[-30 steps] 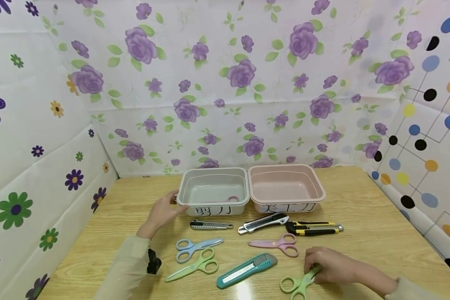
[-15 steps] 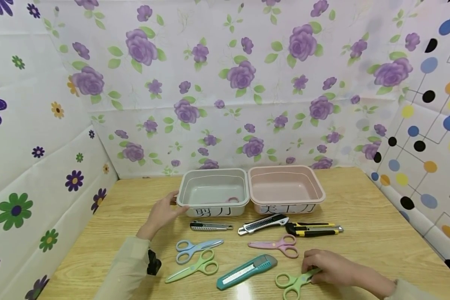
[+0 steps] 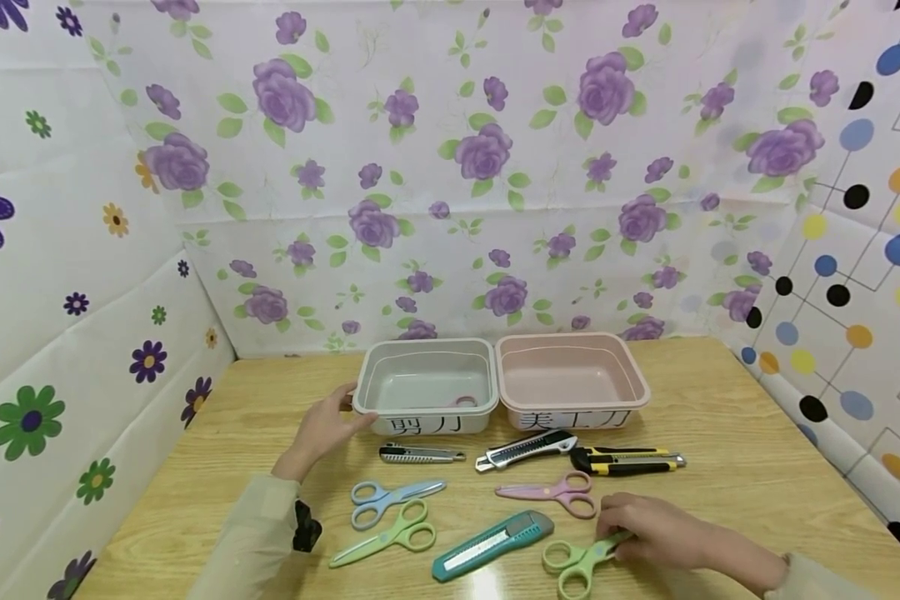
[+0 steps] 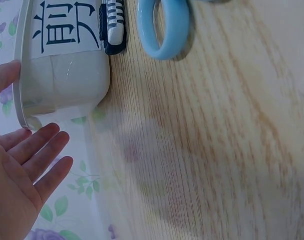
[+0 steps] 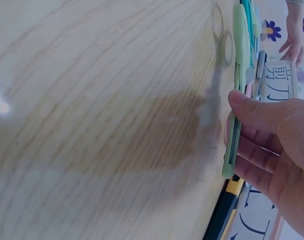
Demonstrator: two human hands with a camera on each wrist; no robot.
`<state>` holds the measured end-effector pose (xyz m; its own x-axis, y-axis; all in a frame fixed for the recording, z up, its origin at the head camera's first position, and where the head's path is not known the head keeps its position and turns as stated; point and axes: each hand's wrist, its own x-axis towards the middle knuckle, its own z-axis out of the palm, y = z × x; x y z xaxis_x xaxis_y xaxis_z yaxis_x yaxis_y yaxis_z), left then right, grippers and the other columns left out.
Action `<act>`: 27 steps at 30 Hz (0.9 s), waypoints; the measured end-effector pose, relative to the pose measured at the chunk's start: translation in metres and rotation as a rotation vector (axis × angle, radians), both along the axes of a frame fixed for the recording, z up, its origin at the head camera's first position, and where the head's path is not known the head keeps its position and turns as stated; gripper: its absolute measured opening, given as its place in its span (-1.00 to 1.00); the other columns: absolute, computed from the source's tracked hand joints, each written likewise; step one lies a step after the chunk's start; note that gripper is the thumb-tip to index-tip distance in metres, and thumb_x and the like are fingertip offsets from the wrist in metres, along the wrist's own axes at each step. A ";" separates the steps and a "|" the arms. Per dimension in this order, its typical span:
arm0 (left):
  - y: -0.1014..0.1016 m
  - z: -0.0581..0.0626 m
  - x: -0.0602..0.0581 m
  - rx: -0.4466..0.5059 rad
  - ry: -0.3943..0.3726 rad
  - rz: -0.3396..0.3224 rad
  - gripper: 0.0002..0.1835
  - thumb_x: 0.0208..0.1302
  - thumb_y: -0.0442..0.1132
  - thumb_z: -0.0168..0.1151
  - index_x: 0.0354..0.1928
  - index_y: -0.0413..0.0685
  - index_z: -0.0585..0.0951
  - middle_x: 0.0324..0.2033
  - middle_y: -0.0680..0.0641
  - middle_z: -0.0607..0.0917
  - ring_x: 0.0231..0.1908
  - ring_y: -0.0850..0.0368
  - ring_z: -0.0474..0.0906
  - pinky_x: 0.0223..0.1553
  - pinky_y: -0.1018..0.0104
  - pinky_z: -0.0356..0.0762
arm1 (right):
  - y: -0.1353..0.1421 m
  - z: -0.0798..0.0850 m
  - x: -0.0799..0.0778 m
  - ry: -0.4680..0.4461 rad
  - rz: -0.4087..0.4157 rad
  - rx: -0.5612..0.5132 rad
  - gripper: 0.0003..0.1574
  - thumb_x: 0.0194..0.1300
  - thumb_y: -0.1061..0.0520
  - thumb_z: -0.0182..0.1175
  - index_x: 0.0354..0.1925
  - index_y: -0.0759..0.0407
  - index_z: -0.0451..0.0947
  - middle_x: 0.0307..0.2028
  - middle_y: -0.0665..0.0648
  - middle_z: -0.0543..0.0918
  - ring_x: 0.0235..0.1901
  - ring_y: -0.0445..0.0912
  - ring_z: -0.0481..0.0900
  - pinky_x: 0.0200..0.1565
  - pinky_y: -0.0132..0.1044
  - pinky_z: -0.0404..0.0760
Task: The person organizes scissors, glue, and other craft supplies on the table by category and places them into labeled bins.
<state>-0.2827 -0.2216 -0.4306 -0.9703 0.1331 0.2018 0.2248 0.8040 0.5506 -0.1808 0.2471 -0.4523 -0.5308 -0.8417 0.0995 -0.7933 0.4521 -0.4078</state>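
Lower right: right hand (image 3: pixel 656 533) pinches pale-green scissors (image 3: pixel 587 562) by blade end, round loops protruding leftward. Left of center: left hand (image 3: pixel 328 427), fingers extended, touches grey bin (image 3: pixel 427 360).

The wooden table (image 3: pixel 750 467) bears two bins (image 3: pixel 562 383), four utility knives (image 3: pixel 487 547) and three pairs of scissors (image 3: pixel 546 492).

From the head: looks forward and down over the surface (image 3: pixel 270 400), wide enough to take in both sides, the gray bin (image 3: pixel 420 364), the pink bin (image 3: pixel 570 360) and the flowered cloth (image 3: pixel 450 275) behind. From the left wrist: looks close past the left fingers (image 4: pixel 54 174), turned sideways, toward the gray bin's end and the wood grain. From the right wrist: also turned sideways, low and close beside the right fingers (image 5: pixel 257 154) and held scissors (image 5: pixel 240 37), facing along the surface. Shared by head and left wrist: gray bin, blue scissors (image 4: pixel 179 32). Shared by head and right wrist: held scissors, left fingers, both bins.
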 end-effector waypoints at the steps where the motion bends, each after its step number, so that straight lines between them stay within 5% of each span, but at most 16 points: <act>1: 0.000 0.000 0.000 -0.003 -0.001 0.001 -0.20 0.09 0.13 0.23 0.25 -0.26 0.28 -0.07 -0.25 0.59 -0.08 -0.13 0.53 -0.07 -0.08 0.42 | -0.001 0.001 0.000 0.008 0.002 0.002 -0.75 -0.03 0.15 0.33 -0.37 -0.12 0.50 -0.41 -0.25 0.37 -0.45 -0.41 0.29 -0.45 -0.54 0.34; 27: 0.000 -0.001 -0.003 -0.018 -0.021 0.005 -0.22 0.08 0.13 0.23 0.25 -0.19 0.31 -0.09 -0.20 0.60 -0.07 -0.11 0.52 -0.07 -0.09 0.41 | -0.035 0.047 -0.032 0.114 0.008 0.071 -0.81 -0.03 0.08 0.34 -0.38 -0.04 0.55 -0.43 -0.20 0.40 -0.45 -0.35 0.34 -0.42 -0.52 0.39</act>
<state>-0.2856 -0.2219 -0.4313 -0.9750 0.1313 0.1792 0.2091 0.8147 0.5408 -0.2133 0.2123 -0.4049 -0.5127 -0.8529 0.0987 -0.8363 0.4700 -0.2823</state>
